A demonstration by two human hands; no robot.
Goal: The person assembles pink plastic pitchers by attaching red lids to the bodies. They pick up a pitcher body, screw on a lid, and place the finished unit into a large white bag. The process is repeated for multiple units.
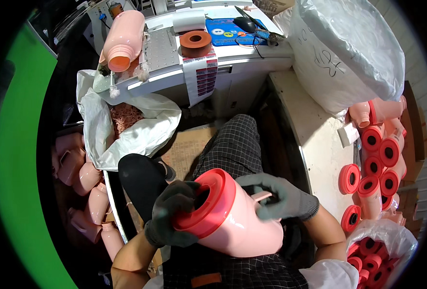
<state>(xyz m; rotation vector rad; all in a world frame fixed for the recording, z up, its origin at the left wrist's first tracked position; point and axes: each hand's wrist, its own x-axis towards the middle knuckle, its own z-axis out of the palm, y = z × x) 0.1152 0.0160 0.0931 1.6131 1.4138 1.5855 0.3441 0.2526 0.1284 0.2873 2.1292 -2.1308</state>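
Note:
Over my lap lies a pink plastic jug, tilted, with a red ring around a dark round opening at its left end. My left hand, in a grey glove, is closed around the red ring, with the thumb below and the fingers at the opening. On the jug's far right side, my right hand, gloved too, is closed about the handle. The fingertips of this hand are partly hidden. Both hands are on the same jug.
A pink bottle lies on the white machine ahead, beside an orange tape roll and a label strip. Pink jugs pile up at left, near a white sack. Red-ringed jugs and a large bag stand right.

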